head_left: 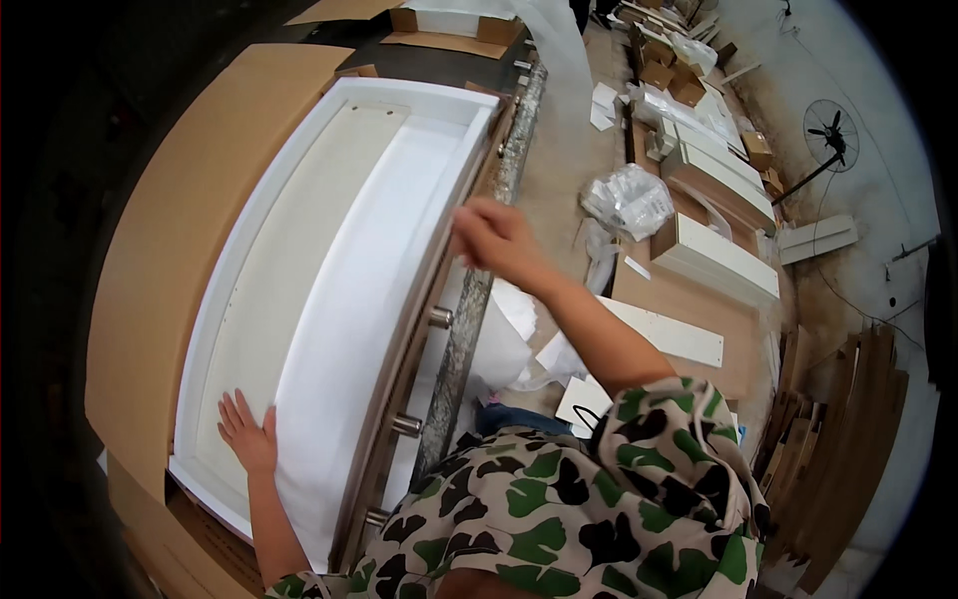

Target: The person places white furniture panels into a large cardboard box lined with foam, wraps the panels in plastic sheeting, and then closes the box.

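Observation:
A long cardboard carton [190, 200] lies before me with its flap folded out to the left. Inside it, a white foam frame [222, 275] surrounds an off-white panel [309, 230] with small holes near its far end. White sheeting [344, 290] covers the panel's right-hand side. My left hand [247, 434] rests flat on the near part of the panel, fingers spread, beside the sheeting's edge. Above the carton's right edge, my right hand [489, 238] is closed with its fingers curled in; whatever they may hold is hidden.
Metal rollers [440, 317] and a speckled rail [514, 155] run along the carton's right side. Another carton [454, 25] sits beyond. To the right are clear plastic wrap [629, 202], white boxed panels [714, 262], a stand fan [830, 138] and stacked cardboard [838, 449].

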Demonstrator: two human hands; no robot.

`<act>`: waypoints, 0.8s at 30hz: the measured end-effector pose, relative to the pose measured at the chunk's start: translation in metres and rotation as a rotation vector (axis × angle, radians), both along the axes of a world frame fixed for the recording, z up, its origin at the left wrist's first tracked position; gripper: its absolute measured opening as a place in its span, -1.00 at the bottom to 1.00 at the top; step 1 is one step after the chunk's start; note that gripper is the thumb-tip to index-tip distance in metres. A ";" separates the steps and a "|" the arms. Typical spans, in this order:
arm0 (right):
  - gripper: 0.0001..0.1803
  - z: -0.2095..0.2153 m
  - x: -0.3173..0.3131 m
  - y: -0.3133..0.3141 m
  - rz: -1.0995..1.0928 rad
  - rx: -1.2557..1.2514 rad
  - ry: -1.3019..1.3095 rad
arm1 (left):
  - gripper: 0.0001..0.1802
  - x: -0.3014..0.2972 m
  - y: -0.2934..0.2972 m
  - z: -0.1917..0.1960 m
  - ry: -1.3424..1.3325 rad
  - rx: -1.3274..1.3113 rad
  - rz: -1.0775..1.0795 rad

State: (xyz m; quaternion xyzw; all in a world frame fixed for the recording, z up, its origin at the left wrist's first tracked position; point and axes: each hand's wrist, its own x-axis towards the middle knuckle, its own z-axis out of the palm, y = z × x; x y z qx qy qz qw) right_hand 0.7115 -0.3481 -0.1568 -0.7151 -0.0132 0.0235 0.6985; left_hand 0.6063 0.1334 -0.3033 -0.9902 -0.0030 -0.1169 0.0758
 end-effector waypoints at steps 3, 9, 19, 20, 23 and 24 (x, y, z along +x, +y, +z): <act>-0.66 -0.082 -0.107 -0.085 -0.256 -0.304 0.097 | -0.29 0.004 -0.004 0.000 -0.020 0.004 0.026; -0.60 -0.214 -0.456 -0.133 0.042 -1.139 0.871 | -0.29 0.001 -0.001 0.000 -0.052 0.014 0.042; -0.60 -0.304 -0.665 -0.150 0.158 -0.864 1.042 | -0.54 0.018 -0.126 0.083 0.119 -0.862 -0.143; -0.60 -0.308 -0.640 -0.163 0.073 -0.908 0.985 | -0.57 0.003 -0.151 0.105 0.139 -0.904 -0.202; -0.54 -0.322 -0.582 -0.205 -0.227 -1.010 0.791 | -0.66 -0.024 -0.221 0.133 0.085 -0.804 -0.542; -0.58 -0.326 -0.557 -0.218 -0.259 -0.982 0.750 | -0.69 -0.035 -0.245 0.138 0.062 -0.756 -0.640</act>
